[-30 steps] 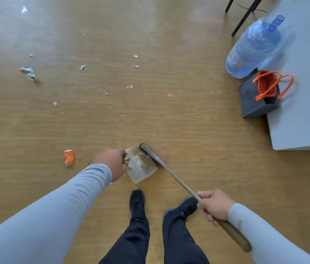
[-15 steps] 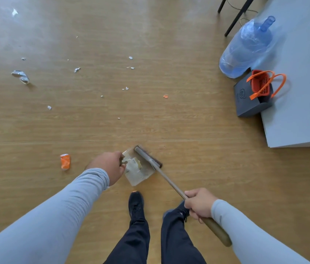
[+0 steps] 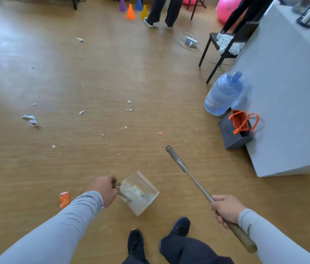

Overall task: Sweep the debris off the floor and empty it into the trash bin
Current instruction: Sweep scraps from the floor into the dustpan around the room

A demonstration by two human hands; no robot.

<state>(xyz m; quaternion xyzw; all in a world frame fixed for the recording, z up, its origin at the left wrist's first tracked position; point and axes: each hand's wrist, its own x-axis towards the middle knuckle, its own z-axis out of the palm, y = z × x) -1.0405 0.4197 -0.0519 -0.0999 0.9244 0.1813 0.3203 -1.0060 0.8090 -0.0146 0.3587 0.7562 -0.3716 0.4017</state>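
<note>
The left hand (image 3: 103, 193) curls around the short handle of a clear plastic box-shaped dustpan (image 3: 141, 193), which sits tilted just above the wooden floor (image 3: 150, 82) in front of 2 dark shoes, with pale scraps and a yellowish piece inside it. The right hand (image 3: 226, 208) grips the long wooden-ended metal handle of a broom (image 3: 192, 178), whose dark head points away and lies well apart from the dustpan. White paper scraps (image 3: 81, 112) are scattered across the floor ahead, a crumpled silver wrapper (image 3: 30, 119) lies far left, a small orange scrap (image 3: 160, 133) near the broom head, and an orange wrapper (image 3: 64, 199) just beside the left sleeve
</note>
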